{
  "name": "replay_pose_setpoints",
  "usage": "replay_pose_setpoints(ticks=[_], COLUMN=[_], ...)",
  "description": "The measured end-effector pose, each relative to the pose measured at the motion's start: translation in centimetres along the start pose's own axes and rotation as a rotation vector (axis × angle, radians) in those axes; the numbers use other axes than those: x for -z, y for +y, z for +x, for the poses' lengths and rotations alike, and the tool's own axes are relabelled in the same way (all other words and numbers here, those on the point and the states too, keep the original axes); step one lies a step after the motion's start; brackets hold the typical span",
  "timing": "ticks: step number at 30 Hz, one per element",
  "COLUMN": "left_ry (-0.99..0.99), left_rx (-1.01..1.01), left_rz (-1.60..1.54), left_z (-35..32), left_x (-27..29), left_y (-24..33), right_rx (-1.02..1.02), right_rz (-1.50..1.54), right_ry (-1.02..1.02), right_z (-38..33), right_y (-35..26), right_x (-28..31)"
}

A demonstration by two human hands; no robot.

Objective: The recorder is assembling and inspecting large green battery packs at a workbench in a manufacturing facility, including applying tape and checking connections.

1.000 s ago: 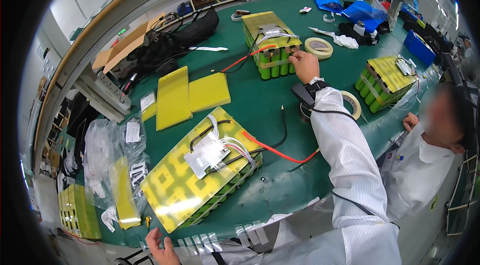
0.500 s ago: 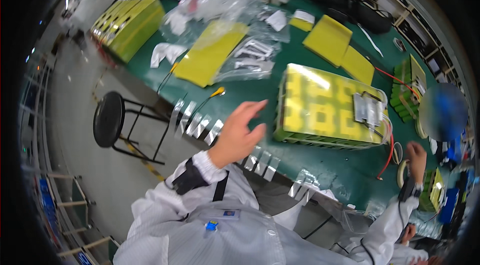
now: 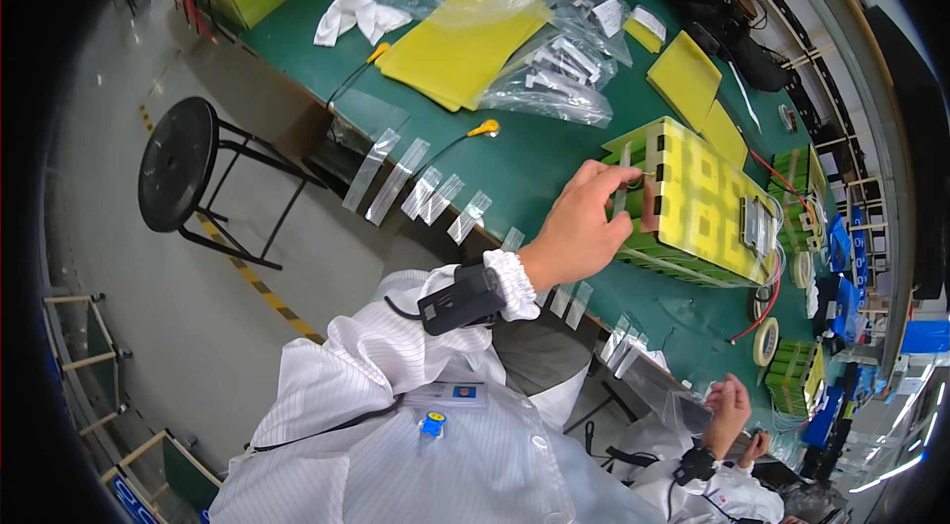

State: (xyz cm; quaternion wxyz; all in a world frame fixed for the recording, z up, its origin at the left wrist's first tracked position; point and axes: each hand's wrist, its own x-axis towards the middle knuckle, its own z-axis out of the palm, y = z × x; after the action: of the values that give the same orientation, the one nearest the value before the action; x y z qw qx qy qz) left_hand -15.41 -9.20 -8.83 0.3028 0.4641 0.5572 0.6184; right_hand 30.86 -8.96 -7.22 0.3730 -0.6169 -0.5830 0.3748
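**Left hand reaches the battery pack with a strip of tape**

Half a second ago the left hand hung open over the table edge; now it has travelled forward and right, and its fingertips meet the near end of the large battery pack (image 3: 693,202). The view has swung too, so the stool and floor take up more of the picture.

Far left of the left hand (image 3: 579,227), a black round stool (image 3: 178,163) stands on the grey floor. Between stool and hand, a row of clear tape strips (image 3: 421,195) hangs off the edge of the green table (image 3: 515,163), with more strips just below the wrist. Beyond them lie flat yellow insulating sheets (image 3: 460,44) and clear plastic bags (image 3: 559,69) of small parts.

The left hand pinches a clear tape strip (image 3: 621,195) between thumb and fingers and holds it against the end face of the pack, which lies just right of the hand, its yellow-faced top up and green cells showing along its side. A black wrist strap (image 3: 460,298) sits on the white sleeve.

Lower right, the right hand (image 3: 730,403) is raised near the table edge, fingers loosely curled; I cannot tell whether it holds anything. Tape rolls (image 3: 767,341) lie above it.

Judging by the many unused strips, taping appears at an early or middle stage, with most strips left to apply.
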Motion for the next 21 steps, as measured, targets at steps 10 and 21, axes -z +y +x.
replay_pose_setpoints(ticks=[10, 21], left_ry=[0.135, 0.171], left_rx=[0.028, 0.116], left_rz=[-0.175, -0.158], left_z=[0.8, 2.5], left_x=[-1.3, -1.4], left_y=[0.2, -0.2], right_rx=[-0.024, -0.044], right_rz=[-0.103, -0.116], right_ry=[-0.135, -0.184], right_z=[0.3, 0.4], right_y=[-2.9, -2.2], right_x=[-4.5, -5.8])
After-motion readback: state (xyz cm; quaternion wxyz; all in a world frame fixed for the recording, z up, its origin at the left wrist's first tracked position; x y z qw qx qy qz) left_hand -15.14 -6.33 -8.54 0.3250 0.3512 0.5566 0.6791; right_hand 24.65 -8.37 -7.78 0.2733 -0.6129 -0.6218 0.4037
